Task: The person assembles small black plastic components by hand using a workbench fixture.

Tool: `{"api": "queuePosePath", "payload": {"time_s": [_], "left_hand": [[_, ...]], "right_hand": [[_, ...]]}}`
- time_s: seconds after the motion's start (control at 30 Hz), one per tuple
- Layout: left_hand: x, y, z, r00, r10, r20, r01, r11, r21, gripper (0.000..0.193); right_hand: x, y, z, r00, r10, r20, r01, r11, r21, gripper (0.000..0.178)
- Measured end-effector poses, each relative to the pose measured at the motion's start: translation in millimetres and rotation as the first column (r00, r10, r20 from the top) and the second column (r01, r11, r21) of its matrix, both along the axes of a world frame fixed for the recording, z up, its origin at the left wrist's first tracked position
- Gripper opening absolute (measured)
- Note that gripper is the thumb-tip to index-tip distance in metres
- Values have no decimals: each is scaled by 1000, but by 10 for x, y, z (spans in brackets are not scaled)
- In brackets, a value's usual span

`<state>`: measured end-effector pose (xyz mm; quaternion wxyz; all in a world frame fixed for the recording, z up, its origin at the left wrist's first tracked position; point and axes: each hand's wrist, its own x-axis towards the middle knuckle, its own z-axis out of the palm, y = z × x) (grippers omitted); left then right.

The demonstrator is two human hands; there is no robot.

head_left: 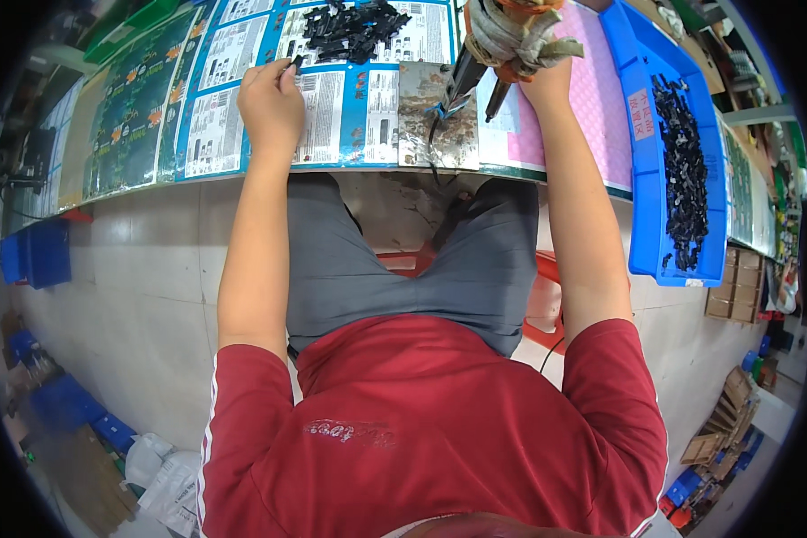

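Observation:
My left hand (273, 103) is closed in a pinch on a small black plastic part (297, 62) over the table's printed sheets. Just beyond it lies a loose pile of similar black plastic parts (354, 31). On the right, my right hand (550, 85) is near a tool head wrapped in grey and orange cloth (516, 40). That wrapping hides the fingers, so what they do is out of sight. Below the wrapping, a dark rod (498, 100) points down beside a worn metal plate (421, 108).
To the right, a blue bin (638, 193) holds many black parts and juts past the table's front edge. A pink sheet (601, 99) covers the table beside it. Green patterned sheets (130, 117) cover the left side. Under me is a red stool (547, 309).

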<state>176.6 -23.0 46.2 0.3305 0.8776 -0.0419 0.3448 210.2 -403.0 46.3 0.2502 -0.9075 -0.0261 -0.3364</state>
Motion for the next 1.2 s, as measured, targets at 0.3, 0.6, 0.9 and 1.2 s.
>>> {"api": "queuePosePath", "payload": {"time_s": [0.3, 0.6, 0.9, 1.2], "left_hand": [[-1386, -1, -108, 967, -202, -154, 110, 881, -461, 15], [-1863, -654, 144, 817, -562, 127, 574, 814, -87, 24], [-2182, -791, 290, 742, -670, 14, 596, 650, -472, 18], [-2130, -811, 216, 528, -849, -14, 274, 187, -943, 36]], "right_hand": [[-1431, 327, 69, 990, 1, -141, 80, 823, 563, 15], [-2615, 1366, 343, 756, 626, -192, -161, 462, 872, 14], [-2611, 1342, 356, 781, 605, -158, 12, 238, 971, 15], [-2484, 1238, 389, 673, 722, -161, -63, 273, 960, 15]]}}
